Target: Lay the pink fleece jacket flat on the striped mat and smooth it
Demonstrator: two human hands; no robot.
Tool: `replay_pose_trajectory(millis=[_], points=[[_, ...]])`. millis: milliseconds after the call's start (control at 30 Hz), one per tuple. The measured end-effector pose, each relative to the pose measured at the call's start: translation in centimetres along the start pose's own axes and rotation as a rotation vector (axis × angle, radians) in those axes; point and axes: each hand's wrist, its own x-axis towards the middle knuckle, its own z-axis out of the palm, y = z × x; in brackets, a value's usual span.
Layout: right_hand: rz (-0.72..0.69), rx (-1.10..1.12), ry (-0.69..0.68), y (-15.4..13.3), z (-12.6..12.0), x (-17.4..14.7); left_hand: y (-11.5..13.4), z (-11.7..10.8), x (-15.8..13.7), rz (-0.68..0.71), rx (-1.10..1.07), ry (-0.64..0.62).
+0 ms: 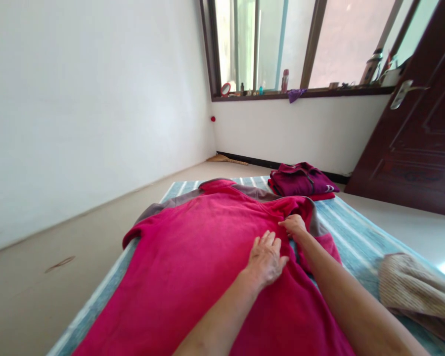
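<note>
A bright pink fleece top [193, 247] with grey shoulder panels lies spread out, its collar at the far end. Its left sleeve bends over the edge of the striped blue cover [356, 237], and the right one is bunched beside the body. My left hand [267, 257] rests flat on the right half of the fabric, fingers stretched out. At the right armhole, my right hand [294, 226] has most fingers curled into the cloth, with the index finger pointing left. What lies under those curled fingers is partly hidden.
A folded purple jacket [304, 180] on red cloth sits at the far right corner. Near the right edge lies a crumpled beige knit [415, 287]. White walls, a windowsill [259, 96] with bottles, and a dark red door [411, 148] surround the surface.
</note>
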Motion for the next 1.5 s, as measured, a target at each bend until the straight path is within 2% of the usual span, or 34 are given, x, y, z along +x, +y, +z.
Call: replay_pose_trajectory(millis=[133,300,467,667,933,1167,1367,1500], points=[[-0.004,-0.040,0.069,1.3,-0.3,0.4,0.3,3.1,1.0,-0.004,-0.057,-0.039],[-0.067,-0.095,0.154,2.2,-0.9,0.6,-0.4,4.8,0.2,0.041,-0.060,0.055],[-0.105,-0.116,0.153,2.5,-0.7,0.8,-0.2,4.6,0.0,0.032,-0.073,0.064],[-0.129,-0.067,0.118,3.1,-0.5,1.1,-0.3,4.2,0.3,0.045,-0.088,-0.004],[-0.090,-0.012,0.066,3.1,-0.8,1.2,-0.2,3.5,0.6,0.063,-0.081,-0.141],[-0.044,0.040,-0.001,2.2,-1.4,0.7,-0.4,4.0,0.7,0.087,-0.059,-0.124],[-0.006,0.088,-0.144,0.8,-2.6,-1.5,-0.4,4.2,0.8,0.087,-0.053,-0.109],[0.006,0.062,-0.258,1.0,-3.7,-4.2,-0.5,4.1,0.9,0.097,-0.065,-0.100]])
